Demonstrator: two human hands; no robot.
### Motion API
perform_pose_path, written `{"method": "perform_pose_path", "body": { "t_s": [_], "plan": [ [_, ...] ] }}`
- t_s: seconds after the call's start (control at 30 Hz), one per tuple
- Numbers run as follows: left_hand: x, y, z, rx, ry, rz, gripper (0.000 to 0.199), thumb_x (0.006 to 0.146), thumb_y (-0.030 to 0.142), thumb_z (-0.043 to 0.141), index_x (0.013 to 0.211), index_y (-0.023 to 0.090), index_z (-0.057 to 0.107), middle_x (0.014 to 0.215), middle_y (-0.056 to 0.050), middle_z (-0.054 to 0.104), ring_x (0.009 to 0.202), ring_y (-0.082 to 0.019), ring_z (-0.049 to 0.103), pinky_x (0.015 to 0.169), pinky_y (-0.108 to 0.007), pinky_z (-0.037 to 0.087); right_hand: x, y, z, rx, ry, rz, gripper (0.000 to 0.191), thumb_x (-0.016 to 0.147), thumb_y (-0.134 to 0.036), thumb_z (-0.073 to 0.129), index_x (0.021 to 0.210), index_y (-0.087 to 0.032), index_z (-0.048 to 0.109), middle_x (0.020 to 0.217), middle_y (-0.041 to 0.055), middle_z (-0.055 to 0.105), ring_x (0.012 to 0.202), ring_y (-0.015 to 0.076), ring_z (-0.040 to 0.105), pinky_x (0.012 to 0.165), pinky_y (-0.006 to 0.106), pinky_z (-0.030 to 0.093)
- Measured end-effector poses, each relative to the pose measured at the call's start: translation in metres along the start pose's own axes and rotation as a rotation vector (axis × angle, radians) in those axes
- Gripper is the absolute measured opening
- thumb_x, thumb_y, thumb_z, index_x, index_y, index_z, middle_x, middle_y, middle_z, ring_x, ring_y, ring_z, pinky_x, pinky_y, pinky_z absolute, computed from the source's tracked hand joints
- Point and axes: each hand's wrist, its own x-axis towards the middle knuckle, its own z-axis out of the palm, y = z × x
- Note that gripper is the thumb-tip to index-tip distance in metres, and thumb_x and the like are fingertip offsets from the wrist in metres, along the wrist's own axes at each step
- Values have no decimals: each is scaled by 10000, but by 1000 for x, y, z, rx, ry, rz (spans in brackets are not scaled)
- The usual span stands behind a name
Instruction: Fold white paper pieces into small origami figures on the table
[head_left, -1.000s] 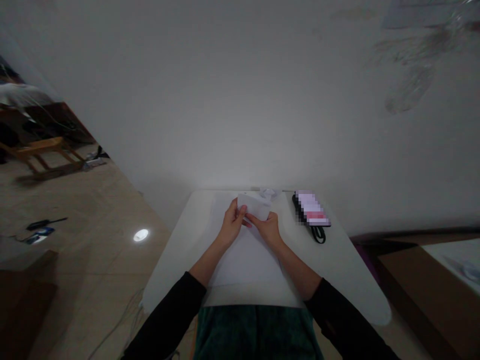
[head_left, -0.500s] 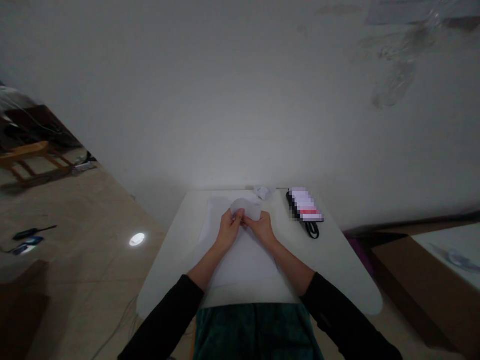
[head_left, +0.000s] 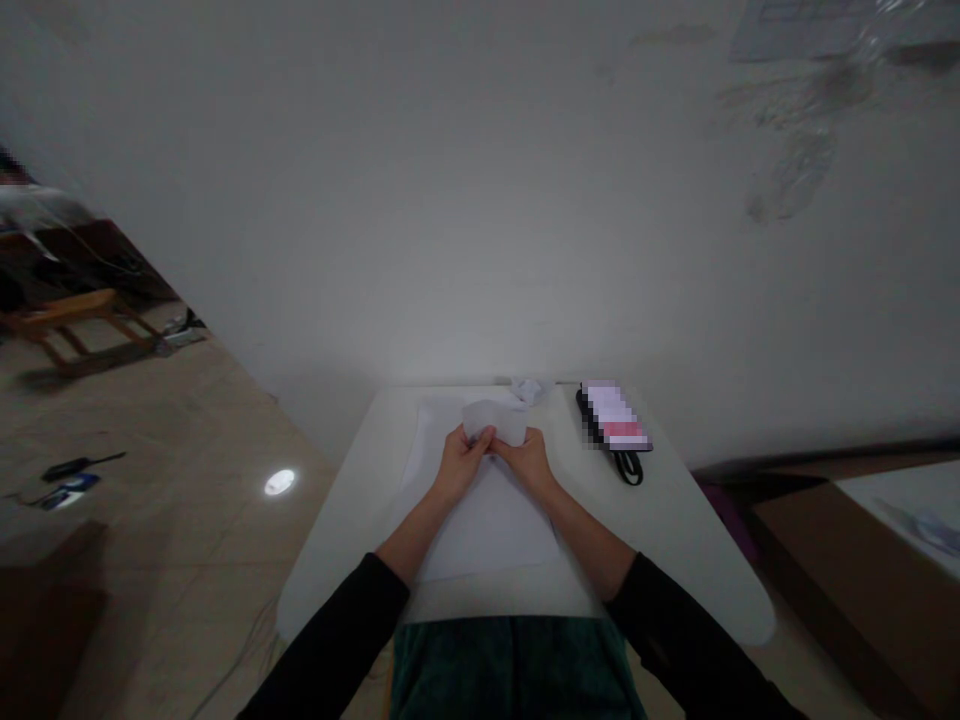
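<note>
While above one sheet [head_left: 480,530], left hand [head_left: 463,465] and right hand [head_left: 529,462] pinching one folded paper [head_left: 493,420]; one crumpled scrap [head_left: 531,390]

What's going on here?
A person's left hand and right hand are holding a piece of white paper together, over a larger white sheet on a white table. A crumpled white scrap lies at the table's far edge, near a blurred dark-edged object with a black cord.
</note>
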Motion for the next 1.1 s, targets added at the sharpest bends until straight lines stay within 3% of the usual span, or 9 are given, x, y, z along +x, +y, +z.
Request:
{"method": "perform_pose_path", "body": {
  "t_s": [0.17, 0.27, 0.33, 0.43, 0.57, 0.77, 0.93, 1.1],
  "plan": [
    [3, 0, -1, -56, -22, 4, 444, 761, 535, 665, 914, 118, 671, 842, -72, 721, 760, -216, 666, 747, -383, 577, 0, -8, -4, -163, 89, -87, 326, 651, -418, 737, 799, -129, 713, 762, 74, 717, 673, 191, 619, 624, 296, 490],
    [5, 2, -4, -108, 13, -31, 463, 744, 535, 690, 946, 119, 669, 862, -71, 718, 735, -200, 668, 709, -377, 600, 1, -18, -10, -265, 174, -227, 359, 642, -406, 755, 909, -172, 696, 910, 68, 703, 807, 194, 611, 734, 302, 480],
    [5, 4, -6, -116, 28, -48, 476, 729, 526, 713, 980, 124, 671, 882, -68, 711, 727, -186, 665, 669, -355, 613, 3, -24, -15, -226, 140, -284, 336, 677, -404, 737, 930, -188, 690, 964, 65, 695, 875, 198, 614, 757, 296, 475],
    [5, 7, -8, -92, 28, -61, 480, 728, 513, 723, 1005, 124, 672, 887, -67, 699, 712, -171, 655, 598, -325, 621, 5, -30, -21, -109, 77, -247, 261, 732, -426, 696, 835, -187, 694, 847, 39, 700, 797, 188, 627, 712, 291, 489],
    [4, 10, -7, -35, 51, -61, 446, 745, 492, 715, 971, 110, 668, 871, -67, 685, 691, -158, 642, 543, -289, 617, 7, -33, -26, -55, 89, -127, 284, 686, -461, 737, 694, -184, 675, 708, 18, 696, 703, 194, 639, 646, 295, 507],
    [4, 10, -7, 53, 23, -29, 395, 775, 469, 692, 955, 118, 665, 817, -50, 669, 657, -151, 629, 488, -261, 603, 9, -39, -24, 191, 126, -85, 351, 632, -385, 786, 901, -173, 706, 827, 51, 751, 715, 197, 688, 694, 319, 549],
    [7, 8, -9, 130, -8, -51, 391, 770, 479, 684, 863, 101, 645, 719, -23, 615, 566, -125, 590, 440, -248, 580, 16, -39, -30, 163, 185, -77, 290, 563, -330, 827, 753, -152, 701, 686, 28, 732, 611, 172, 668, 619, 287, 538],
    [7, 7, -10, 153, -76, -77, 384, 795, 461, 657, 908, 94, 649, 771, -45, 641, 559, -116, 584, 412, -215, 549, 20, -41, -40, 179, 174, -92, 337, 558, -302, 841, 846, -162, 736, 726, 35, 748, 652, 174, 688, 676, 308, 560]
  ]
}}
